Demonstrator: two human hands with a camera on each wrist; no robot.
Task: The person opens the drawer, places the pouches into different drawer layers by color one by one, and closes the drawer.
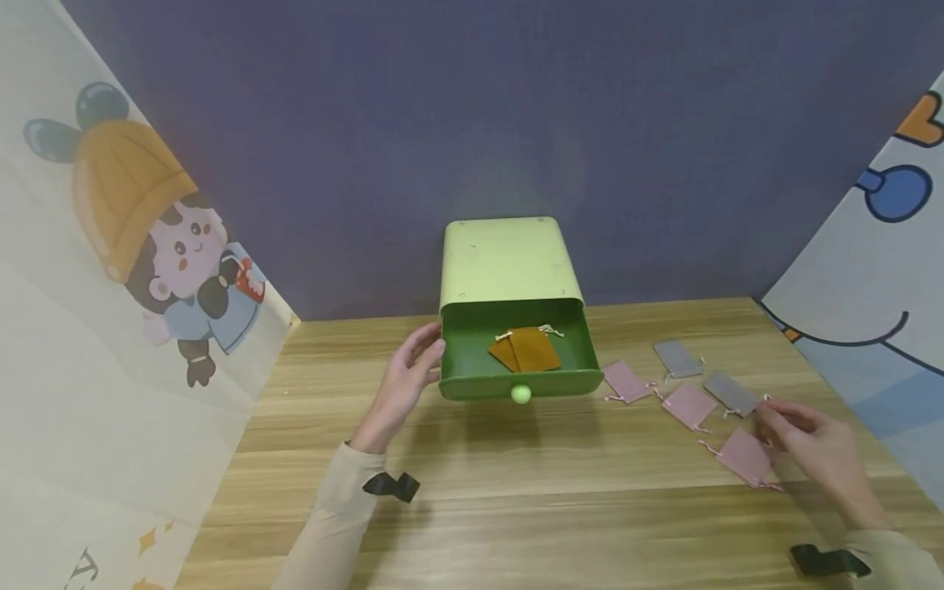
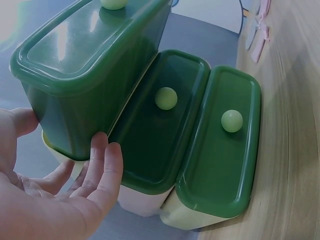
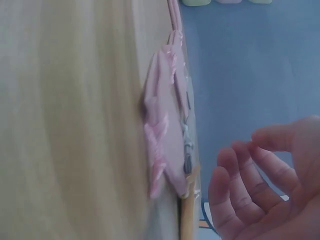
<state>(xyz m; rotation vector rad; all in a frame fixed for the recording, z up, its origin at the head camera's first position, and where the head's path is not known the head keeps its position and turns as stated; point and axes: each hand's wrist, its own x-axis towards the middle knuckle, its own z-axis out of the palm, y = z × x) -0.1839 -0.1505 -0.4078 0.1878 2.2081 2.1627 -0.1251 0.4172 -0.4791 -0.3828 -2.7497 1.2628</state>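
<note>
R hand [image 1: 822,451] grip: fingers loosely curled, nothing seen held. Grey pouch [image 1: 728,393] lies approx. 10 o'clock of its fingertips, flat on the table [image 1: 553,524], long axis 10-to-4, so the near end points at the R hand; touching or not, can't tell. Pink pouch [image 1: 745,456] at approx. 7 o'clock, just beside. R hand far nearer both than L hand [image 1: 401,377]. Drawer [image 1: 472,388], pulled out, btwn 9 & 10 o'clock of the R hand, w/ brown pouches [image 1: 537,351] inside. L hand at drawer's 9 o'clock side, fingers against it, not clamped afaict.
</note>
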